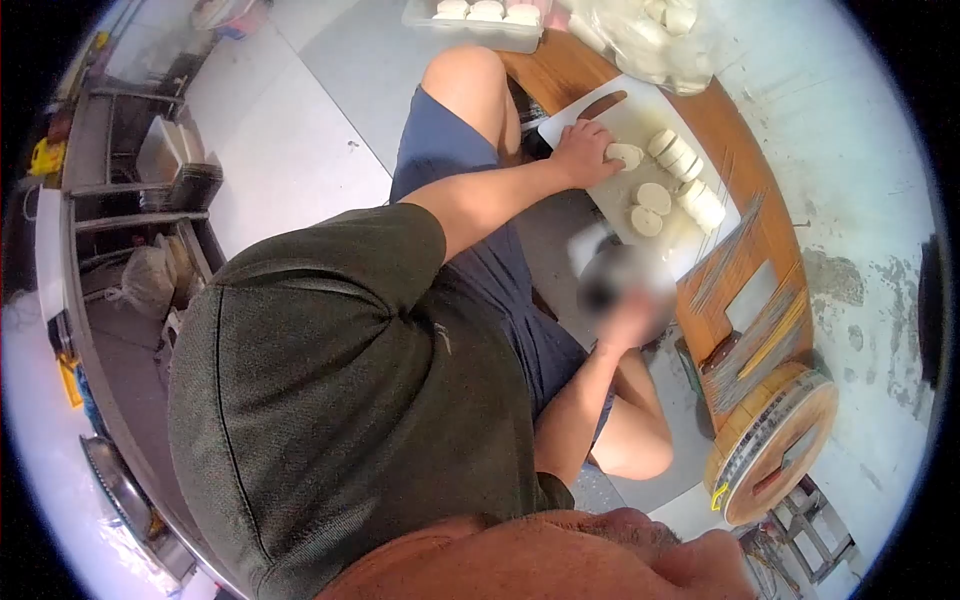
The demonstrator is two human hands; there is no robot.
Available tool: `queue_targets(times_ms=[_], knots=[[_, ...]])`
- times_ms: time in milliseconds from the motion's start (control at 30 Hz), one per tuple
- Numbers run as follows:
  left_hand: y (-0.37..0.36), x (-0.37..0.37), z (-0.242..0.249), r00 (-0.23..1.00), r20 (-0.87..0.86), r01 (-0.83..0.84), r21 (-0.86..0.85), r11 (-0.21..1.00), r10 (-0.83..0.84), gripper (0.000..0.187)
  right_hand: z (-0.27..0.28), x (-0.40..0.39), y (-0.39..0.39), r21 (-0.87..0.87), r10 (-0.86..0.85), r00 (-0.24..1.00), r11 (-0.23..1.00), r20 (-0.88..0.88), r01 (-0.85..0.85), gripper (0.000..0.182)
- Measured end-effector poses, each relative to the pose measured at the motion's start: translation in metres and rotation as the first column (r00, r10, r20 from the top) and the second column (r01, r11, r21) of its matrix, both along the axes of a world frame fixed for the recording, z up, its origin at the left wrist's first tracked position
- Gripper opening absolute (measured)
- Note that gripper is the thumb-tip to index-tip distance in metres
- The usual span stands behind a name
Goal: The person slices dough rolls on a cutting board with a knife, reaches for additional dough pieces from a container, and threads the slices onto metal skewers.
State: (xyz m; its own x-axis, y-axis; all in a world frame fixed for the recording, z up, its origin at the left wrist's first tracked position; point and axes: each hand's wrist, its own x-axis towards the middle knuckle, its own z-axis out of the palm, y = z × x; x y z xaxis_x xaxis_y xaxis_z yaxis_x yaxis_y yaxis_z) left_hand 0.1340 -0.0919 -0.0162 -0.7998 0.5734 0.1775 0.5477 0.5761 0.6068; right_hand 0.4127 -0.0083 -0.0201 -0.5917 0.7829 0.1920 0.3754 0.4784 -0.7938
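Note:
My left hand [585, 155] is on a white cutting board [668, 108], its fingers closed around a pale round piece of food [626, 156]. Several similar pale round pieces [677, 155] lie on the board in short rows, with two loose pale slices [652, 201] nearer my right hand. At the board's near corner is my right hand [632, 318], bent inward over my leg. A blur covers its fingers and whatever may be in them, so I cannot make out a held thing.
Thin skewers [755, 340] lie on the wooden table [770, 175]. A round wooden block [790, 445] stands at its lower end. At the top are a plastic tub [485, 35] of white pieces and a clear bag [650, 40]. Shelves [130, 215] line the left.

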Motion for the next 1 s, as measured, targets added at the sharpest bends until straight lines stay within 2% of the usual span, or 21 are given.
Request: queue_targets(times_ms=[67,167,267,333,367,400,467,567,700,767,867,900,967,1000], knots=[[0.002,0.005,0.015,1.0,-0.013,-0.028,0.046,0.999,0.029,0.049,-0.002,-0.004,-0.006,0.01,0.064,0.998,0.998,-0.029,-0.064,0.024],[0.01,-0.001,0.016,0.961,0.268,0.011,0.204,0.979,-0.066,0.042,0.005,-0.011,-0.019,-0.006,0.146,0.985,0.989,-0.092,-0.147,0.022],[0.014,0.002,0.046,0.87,0.492,-0.152,0.34,0.928,-0.038,0.034,0.009,-0.012,-0.025,-0.127,0.183,0.975,0.972,-0.124,-0.198,0.017],[0.019,-0.007,0.048,0.638,0.752,-0.277,0.425,0.862,-0.166,0.033,0.011,-0.015,-0.029,-0.352,0.146,0.974,0.915,-0.171,-0.199,0.014],[0.023,-0.012,0.047,0.492,0.836,-0.35,0.446,0.824,-0.244,0.033,0.013,-0.016,-0.029,-0.513,0.105,0.977,0.838,-0.186,-0.188,0.013],[0.025,-0.017,0.043,0.408,0.858,-0.412,0.479,0.775,-0.313,0.03,0.019,-0.018,-0.029,-0.657,0.061,0.979,0.733,-0.193,-0.175,0.012],[0.029,-0.021,0.033,0.237,0.856,-0.541,0.51,0.669,-0.46,0.025,0.033,-0.019,-0.027,-0.74,0.048,0.988,0.657,-0.15,-0.144,0.012],[0.024,-0.021,0.053,0.132,0.812,-0.613,0.517,0.597,-0.568,0.031,0.025,-0.017,-0.028,-0.764,0.046,0.982,0.622,-0.182,-0.171,0.011],[0.034,-0.029,0.049,0.17,0.794,-0.636,0.541,0.55,-0.584,0.025,0.021,-0.018,-0.028,-0.804,-0.007,0.978,0.57,-0.211,-0.169,0.013],[0.033,-0.024,0.064,0.188,0.779,-0.669,0.547,0.503,-0.598,0.024,0.029,-0.02,-0.027,-0.792,0.026,0.985,0.591,-0.173,-0.155,0.015],[0.038,-0.031,0.052,0.176,0.755,-0.658,0.567,0.495,-0.632,0.025,0.024,-0.018,-0.027,-0.776,0.051,0.985,0.609,-0.167,-0.163,0.016],[0.037,-0.031,0.053,0.181,0.755,-0.647,0.574,0.502,-0.63,0.039,0.019,-0.018,-0.028,-0.772,0.056,0.983,0.612,-0.174,-0.171,0.017],[0.036,-0.029,0.056,0.19,0.756,-0.628,0.584,0.514,-0.626,0.077,0.01,-0.017,-0.027,-0.785,0.042,0.983,0.596,-0.179,-0.168,0.015],[0.036,-0.03,0.055,0.189,0.749,-0.637,0.586,0.501,-0.635,0.078,0.009,-0.018,-0.027,-0.791,0.034,0.983,0.589,-0.183,-0.167,0.014]])
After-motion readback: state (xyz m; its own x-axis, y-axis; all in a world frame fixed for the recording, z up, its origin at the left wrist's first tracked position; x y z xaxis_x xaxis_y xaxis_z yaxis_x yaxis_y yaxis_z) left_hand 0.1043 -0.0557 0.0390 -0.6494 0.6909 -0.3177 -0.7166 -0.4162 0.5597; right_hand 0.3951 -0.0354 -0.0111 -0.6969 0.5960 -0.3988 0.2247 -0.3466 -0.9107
